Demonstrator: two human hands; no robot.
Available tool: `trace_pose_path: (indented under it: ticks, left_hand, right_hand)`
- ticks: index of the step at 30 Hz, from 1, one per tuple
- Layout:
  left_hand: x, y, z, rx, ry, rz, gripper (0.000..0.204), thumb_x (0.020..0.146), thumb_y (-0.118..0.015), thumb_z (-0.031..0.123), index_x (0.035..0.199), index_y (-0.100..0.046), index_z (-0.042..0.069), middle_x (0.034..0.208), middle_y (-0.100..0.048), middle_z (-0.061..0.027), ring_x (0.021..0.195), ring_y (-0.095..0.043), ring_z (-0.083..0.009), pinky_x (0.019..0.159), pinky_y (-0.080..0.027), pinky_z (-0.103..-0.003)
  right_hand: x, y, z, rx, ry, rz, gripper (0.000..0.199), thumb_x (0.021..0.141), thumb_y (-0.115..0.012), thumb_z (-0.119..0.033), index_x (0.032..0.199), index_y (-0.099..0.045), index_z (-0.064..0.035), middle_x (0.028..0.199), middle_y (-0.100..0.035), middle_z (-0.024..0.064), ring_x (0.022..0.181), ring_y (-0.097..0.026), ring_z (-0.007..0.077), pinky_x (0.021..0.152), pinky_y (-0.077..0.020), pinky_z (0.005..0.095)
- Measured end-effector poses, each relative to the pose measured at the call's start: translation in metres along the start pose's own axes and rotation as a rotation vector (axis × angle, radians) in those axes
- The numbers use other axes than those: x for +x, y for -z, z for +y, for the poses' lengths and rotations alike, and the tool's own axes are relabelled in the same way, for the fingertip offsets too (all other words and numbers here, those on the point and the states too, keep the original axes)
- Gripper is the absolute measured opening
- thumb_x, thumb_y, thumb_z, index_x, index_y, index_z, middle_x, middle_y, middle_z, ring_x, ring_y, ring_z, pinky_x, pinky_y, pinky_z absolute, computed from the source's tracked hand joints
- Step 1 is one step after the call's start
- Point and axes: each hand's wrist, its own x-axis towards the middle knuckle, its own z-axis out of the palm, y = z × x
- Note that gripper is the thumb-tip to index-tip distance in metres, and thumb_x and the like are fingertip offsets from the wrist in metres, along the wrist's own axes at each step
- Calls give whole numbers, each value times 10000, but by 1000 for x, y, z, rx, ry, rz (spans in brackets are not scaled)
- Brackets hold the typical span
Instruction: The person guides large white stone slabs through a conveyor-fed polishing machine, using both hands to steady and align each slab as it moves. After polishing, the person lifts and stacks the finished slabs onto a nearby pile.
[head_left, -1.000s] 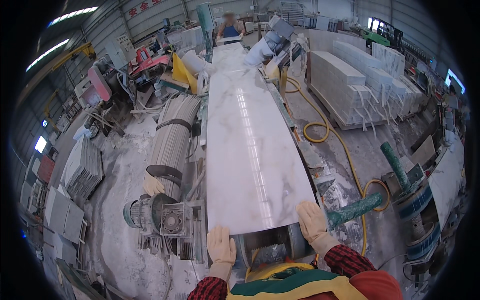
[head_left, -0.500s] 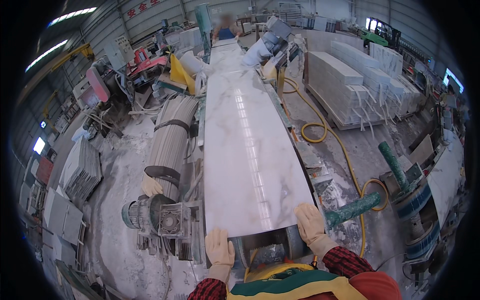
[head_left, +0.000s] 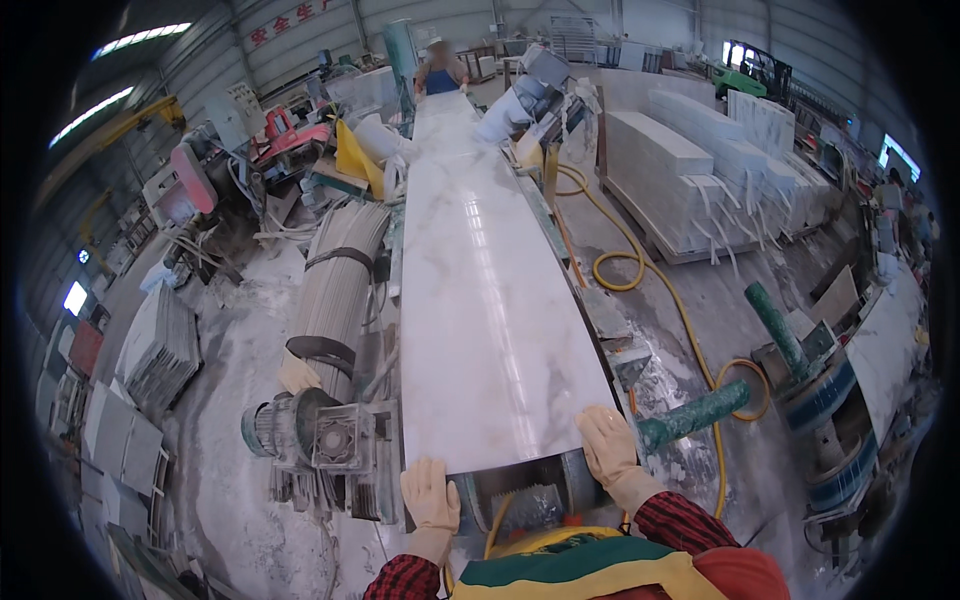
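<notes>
Head view: a long, polished white slab with faint grey veining point(head_left: 495, 320) lies flat along a narrow conveyor-like bed point(head_left: 578, 482), its near edge just short of the bed's near end. The left hand point(head_left: 431, 495), in a cream glove, is laid flat at the slab's near left corner, fingers straight and close together; the right hand point(head_left: 607, 447), gloved alike, rests over the near right corner with fingers extended and slightly parted. Neither visibly pinches anything, and how hard they press cannot be told. The likeliest trouble is a crushed fingertip, should the slab shift while the fingers lie between its edge and the bed's end. Its glossy face could also let the gloves slip, and a crooked push might send a corner over the bed's side edge and chip it. Off the left edge, near the bed's near left corner, a motor point(head_left: 280, 425) could catch a sleeve if it drives exposed parts; off the right edge, the looped yellow hose point(head_left: 690, 350) could trip someone stepping aside. A co-worker point(head_left: 440, 78) stands at the bed's far end, so uneven timing between the two could twist the slab. As for writing, large red characters point(head_left: 292, 22) run along the far wall, upper left; no legible label shows on the slab.
</notes>
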Motion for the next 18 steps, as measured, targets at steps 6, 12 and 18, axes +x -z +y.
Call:
trace_pose_path:
  ticks: [6,12,18]
  left_hand:
    - [-5,-32,-59,-78,72,-77,432,950,-741,201,1351,-687,48,1338,-683,-259,1285,-614,-470,1204,-396,-644]
    - [71,-30,-56,-47,-32,-77,441,972,-738,247,1382,-705,88,1317,-709,-265,1259,-635,-475,1199,-439,-608]
    - [79,-73,-70,69,10,-175,551,1020,-724,291,1524,-684,71,1568,-640,-305,1487,-559,-493,1263,-409,-589]
  right_hand:
    - [-16,4,-1,87,24,-26,333,959,-677,-86,1281,-664,-7,1280,-670,236,1227,-628,464,1101,-491,555]
    - [-38,31,-18,63,4,-55,336,936,-676,-42,1270,-659,-13,1265,-659,227,1234,-626,460,1140,-482,552]
    - [-56,28,-24,217,-299,-90,327,1016,-690,-231,1307,-719,-85,1217,-729,200,1196,-666,451,1027,-530,554]
